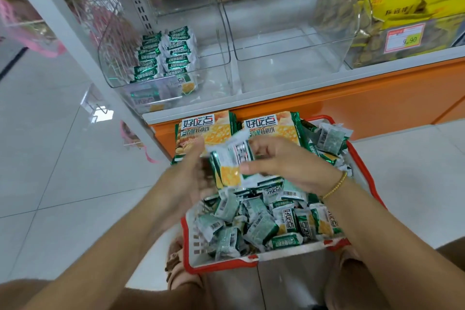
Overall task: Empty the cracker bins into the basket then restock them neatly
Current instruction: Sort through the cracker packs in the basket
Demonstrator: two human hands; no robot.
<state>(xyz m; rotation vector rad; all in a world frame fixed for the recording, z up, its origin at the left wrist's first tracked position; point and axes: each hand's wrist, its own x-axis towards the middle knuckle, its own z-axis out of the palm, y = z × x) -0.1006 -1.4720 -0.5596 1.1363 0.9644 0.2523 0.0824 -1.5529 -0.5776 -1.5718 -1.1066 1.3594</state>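
Observation:
A red-rimmed white basket (221,263) on the floor is heaped with small green-and-white cracker packets (261,221); two large packs stand at its far end (206,128). Above the heap, my left hand (191,178) and my right hand (281,161) together hold a small stack of packets (232,166); the left cups it from the side, the right's fingers curl over it. On the shelf, the left clear bin (118,78) holds two neat rows of packets (163,53). The middle clear bin (289,78) has nothing in it.
A third clear bin (402,55) with yellow bags and a 9.90 price tag (403,39) stands at the right. The orange shelf base (352,103) runs behind the basket. White shelf upright (83,40) at left, tiled floor around, my knees below.

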